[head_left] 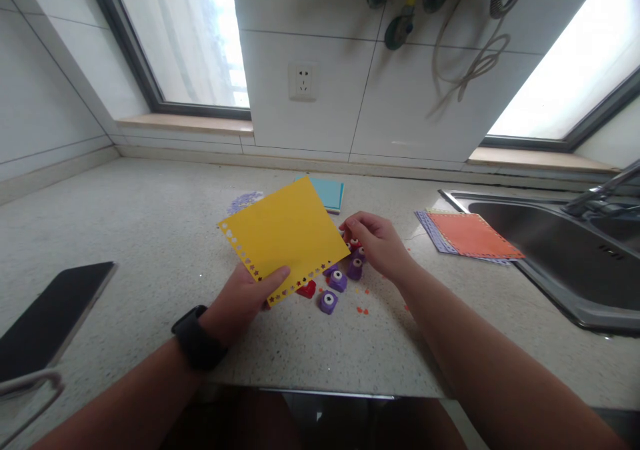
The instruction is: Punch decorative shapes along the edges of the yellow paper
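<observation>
A yellow sheet of paper (287,233), with small shapes punched along two edges, is held up over the counter. My left hand (253,293) grips its lower corner, the thumb on top. By the sheet's right corner, my right hand (375,240) has its fingers pinched together; what they hold, if anything, is hidden. Below and beside the sheet lie several small punches, among them a purple one (329,301), another purple one (355,269) and a red one (307,289). Part of the group is hidden behind the sheet and my right hand.
Blue sheets (327,193) lie behind the yellow paper, near a pile of pale purple scraps (244,201). Orange and purple punched sheets (467,233) rest beside the sink (565,263). A dark flat device (55,313) with a cable is at left. Orange bits (363,311) dot the counter.
</observation>
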Demonstrator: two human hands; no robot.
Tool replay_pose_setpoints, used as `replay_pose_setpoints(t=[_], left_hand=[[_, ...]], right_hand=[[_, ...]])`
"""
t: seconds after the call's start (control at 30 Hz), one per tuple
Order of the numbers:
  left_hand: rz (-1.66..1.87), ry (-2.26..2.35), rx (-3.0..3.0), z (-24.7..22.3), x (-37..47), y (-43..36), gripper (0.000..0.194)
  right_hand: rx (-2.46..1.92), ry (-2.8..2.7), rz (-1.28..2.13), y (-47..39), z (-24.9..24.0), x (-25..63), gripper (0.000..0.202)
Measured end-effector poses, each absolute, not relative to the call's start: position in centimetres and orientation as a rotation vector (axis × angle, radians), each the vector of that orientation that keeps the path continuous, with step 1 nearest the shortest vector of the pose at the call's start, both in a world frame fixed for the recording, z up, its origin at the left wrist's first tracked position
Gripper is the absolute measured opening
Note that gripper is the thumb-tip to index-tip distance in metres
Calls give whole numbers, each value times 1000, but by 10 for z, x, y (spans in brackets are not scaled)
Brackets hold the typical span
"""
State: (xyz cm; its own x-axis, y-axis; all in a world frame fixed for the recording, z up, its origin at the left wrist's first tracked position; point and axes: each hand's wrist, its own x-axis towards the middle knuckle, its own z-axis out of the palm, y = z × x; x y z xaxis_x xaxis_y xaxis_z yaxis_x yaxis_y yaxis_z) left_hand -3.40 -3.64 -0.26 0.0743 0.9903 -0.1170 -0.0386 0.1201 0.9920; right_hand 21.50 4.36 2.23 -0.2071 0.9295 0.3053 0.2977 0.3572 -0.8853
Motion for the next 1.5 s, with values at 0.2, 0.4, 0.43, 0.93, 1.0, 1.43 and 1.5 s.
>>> replay_pose_setpoints(t=[0.2, 0.4, 0.43, 0.93, 1.0, 1.43, 1.5], left_hand=[[1090, 1206, 1121, -2, -33, -36, 36], [1106, 1219, 1105, 0, -32, -36, 37], [1117, 1220, 1094, 1, -31, -36, 39], [1223, 1203, 925, 0, -29, -36, 37], [1240, 1196, 930, 1, -29, -36, 35], [1408, 1315, 932, 14, -28, -32, 12], [1406, 1340, 939, 15, -27, -33, 13]], right_hand=[[-1251, -1735, 660, 46, 21, 216, 26], [-1330, -1821, 485, 49, 19, 219, 23], [-1342, -1846, 447, 49, 18, 220, 22], [-1523, -1838, 299, 68, 22, 247, 17], [-1561, -1896, 333, 70, 21, 250, 16], [-896, -2426, 237, 20, 34, 195, 13], [-931, -2501, 208, 11, 36, 186, 22]])
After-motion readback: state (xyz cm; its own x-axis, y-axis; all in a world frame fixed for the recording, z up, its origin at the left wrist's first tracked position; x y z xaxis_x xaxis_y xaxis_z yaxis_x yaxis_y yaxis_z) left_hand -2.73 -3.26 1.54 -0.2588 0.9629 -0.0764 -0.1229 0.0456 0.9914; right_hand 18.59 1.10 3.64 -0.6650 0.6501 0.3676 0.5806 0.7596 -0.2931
